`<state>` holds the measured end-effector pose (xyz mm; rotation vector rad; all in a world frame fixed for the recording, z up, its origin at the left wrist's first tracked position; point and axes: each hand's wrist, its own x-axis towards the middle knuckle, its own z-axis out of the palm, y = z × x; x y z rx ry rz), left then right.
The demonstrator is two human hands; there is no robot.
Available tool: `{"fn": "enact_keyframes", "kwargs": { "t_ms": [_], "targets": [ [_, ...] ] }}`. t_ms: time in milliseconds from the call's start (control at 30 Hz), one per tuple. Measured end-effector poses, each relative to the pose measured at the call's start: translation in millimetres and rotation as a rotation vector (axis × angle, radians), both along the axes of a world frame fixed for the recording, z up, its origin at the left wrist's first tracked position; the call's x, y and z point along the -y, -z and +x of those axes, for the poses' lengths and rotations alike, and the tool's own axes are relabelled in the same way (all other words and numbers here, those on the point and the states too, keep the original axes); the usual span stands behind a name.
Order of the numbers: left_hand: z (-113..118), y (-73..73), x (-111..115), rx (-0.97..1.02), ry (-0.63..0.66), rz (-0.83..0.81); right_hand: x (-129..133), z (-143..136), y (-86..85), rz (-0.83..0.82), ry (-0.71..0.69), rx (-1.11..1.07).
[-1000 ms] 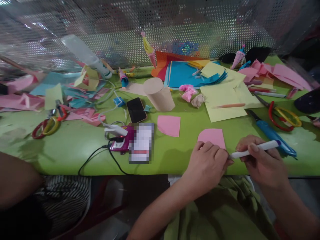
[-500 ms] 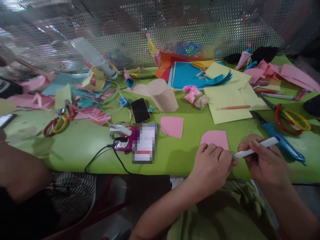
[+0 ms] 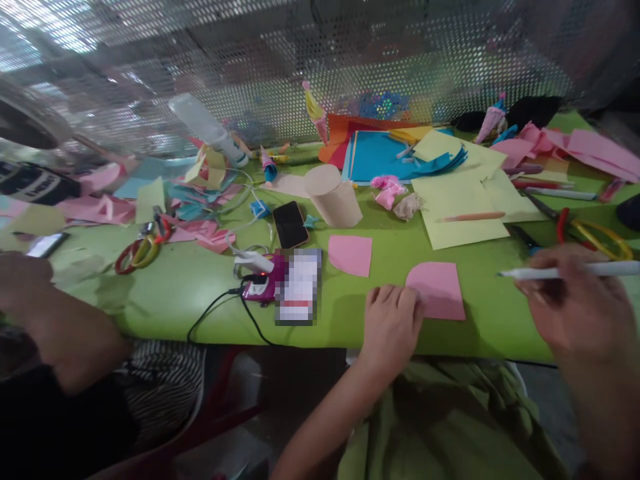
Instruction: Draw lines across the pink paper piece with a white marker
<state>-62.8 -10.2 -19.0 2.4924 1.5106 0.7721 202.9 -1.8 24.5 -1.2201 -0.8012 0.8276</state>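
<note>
Two hands work at the near edge of the green table [image 3: 170, 293], and everything here is placed from the pink paper piece [image 3: 436, 288] lying flat on it. The left hand [image 3: 391, 325] rests at that piece's near-left corner, fingers curled and pressing its edge — touching, so the nearer of the two. The right hand [image 3: 580, 303] hovers well to the right of the piece, fingers pinched around a white marker [image 3: 565, 271]. The marker's long axis runs almost level, left to right, its tip pointing back toward the pink piece yet clear of it. A second pink piece [image 3: 351, 255] lies just up-left — untouched.
</note>
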Motion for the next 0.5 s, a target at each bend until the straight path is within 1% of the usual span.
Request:
{"fn": "enact_keyframes", "kwargs": {
  "t_ms": [67,133,267,367,500],
  "targets": [
    [-8.7,-1.9,-11.2,-0.017,-0.043,-0.012,-0.3,-4.0,6.3,-0.008,-0.091,-0.030],
    [-17.1,-1.9,-22.8,-0.071,-0.116,-0.016,0.3,-2.4,15.0,-0.041,-0.140,-0.054],
    [-32.2,6.0,-38.1,-0.238,-0.249,-0.052,-1.5,14.5,36.7,-0.137,-0.205,-0.052],
    [-37.7,11.1,-39.1,-0.283,-0.294,-0.091,-5.4,22.6,51.2,-0.226,-0.212,-0.050],
    [-37.0,7.1,-33.9,-0.203,-0.301,-0.077,-8.3,22.8,61.4,-0.294,-0.221,-0.026]
  ]
}}
